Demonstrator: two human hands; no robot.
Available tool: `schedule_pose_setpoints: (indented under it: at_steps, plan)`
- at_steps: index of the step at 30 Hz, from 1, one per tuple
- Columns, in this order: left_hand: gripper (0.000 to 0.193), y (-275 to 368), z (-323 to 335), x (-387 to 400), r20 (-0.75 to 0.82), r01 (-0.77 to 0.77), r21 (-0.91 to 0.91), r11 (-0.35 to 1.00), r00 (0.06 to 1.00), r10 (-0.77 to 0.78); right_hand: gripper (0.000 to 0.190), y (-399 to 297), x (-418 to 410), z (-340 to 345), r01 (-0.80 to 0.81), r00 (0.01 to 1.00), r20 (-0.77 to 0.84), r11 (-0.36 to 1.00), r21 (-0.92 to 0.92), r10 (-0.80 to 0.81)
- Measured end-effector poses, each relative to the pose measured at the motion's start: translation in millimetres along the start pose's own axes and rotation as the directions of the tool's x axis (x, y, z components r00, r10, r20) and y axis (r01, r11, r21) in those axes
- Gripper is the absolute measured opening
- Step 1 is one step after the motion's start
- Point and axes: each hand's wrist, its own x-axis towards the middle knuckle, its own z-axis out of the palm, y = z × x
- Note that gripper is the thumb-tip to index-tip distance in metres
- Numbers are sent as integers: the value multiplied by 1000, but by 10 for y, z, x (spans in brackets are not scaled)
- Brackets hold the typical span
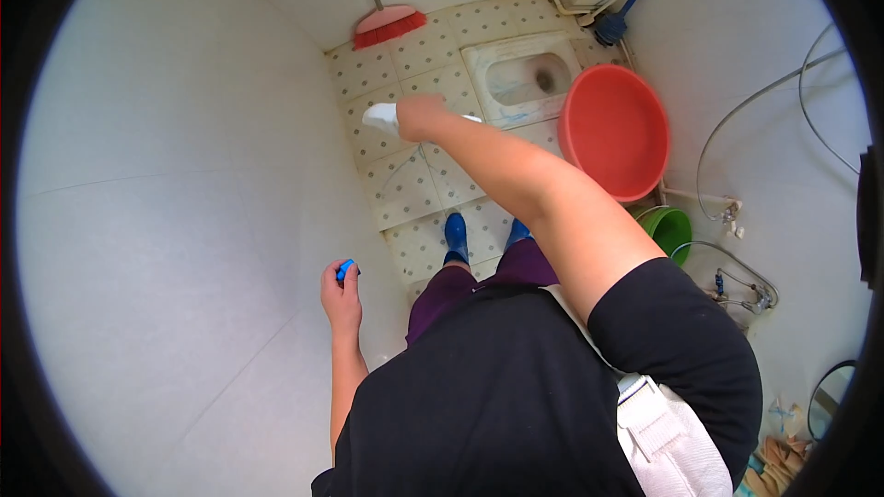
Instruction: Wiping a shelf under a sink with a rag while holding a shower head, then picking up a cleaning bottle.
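My right hand (421, 116) reaches out over the tiled floor (407, 179), fingers wrapped around a white plastic bottle (380, 117). The bottle lies nearly sideways, and the hand hides its middle. Streaks of bluish liquid (404, 167) mark the tiles below it. Low by the left wall, my left hand (342, 290) grips a small blue cap (347, 269) between thumb and fingers. A white squat toilet (494, 93), also streaked with blue, is set in the floor beyond my right forearm.
A red basin (615, 134) leans at the right, above a green bucket (673, 231). A pink broom (390, 21) stands against the far wall. A blue toilet brush (615, 24) rests in the far right corner. Hoses (725, 107) hang along the right wall. Blue boots (456, 235) are on my feet.
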Motion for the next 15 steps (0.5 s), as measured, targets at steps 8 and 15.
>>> schedule_pose_setpoints:
  at_steps: [8, 15]
  plan:
    - [25, 33, 46, 114, 49, -30, -13, 999, 998, 31, 22, 485, -294, 224, -13, 998, 58, 971, -237, 27]
    - [24, 96, 86, 285, 78, -81, -22, 996, 994, 82, 22, 1532, -917, 577, -253, 944, 121, 907, -337, 308]
